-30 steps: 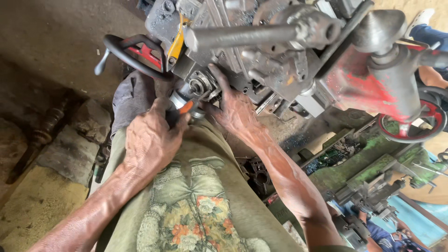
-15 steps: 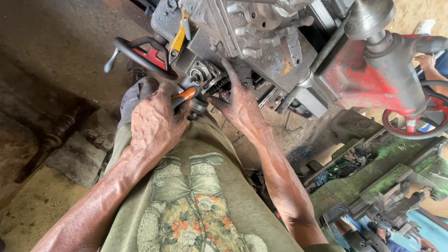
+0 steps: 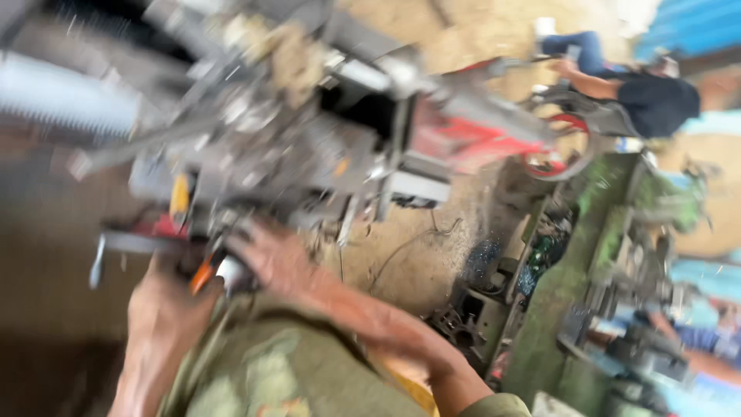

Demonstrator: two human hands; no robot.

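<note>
Orange-handled tool (image 3: 202, 272) lies between left hand (image 3: 166, 316) and right hand (image 3: 274, 259).

The frame is badly blurred, so edges are uncertain. Both hands, the left hand (image 3: 166, 316) and right hand (image 3: 270, 259), sit tight against the underside of the grey metal engine block (image 3: 262, 147), which walls off everything from ten to one o'clock. At nine o'clock a red-and-black handle with a grey bar (image 3: 127, 239) blocks the left side. Open sandy floor (image 3: 417, 247) lies at three o'clock. Farther, at four o'clock, dark metal parts (image 3: 471, 316) and a green machine bench (image 3: 571, 309) crowd the way.
</note>
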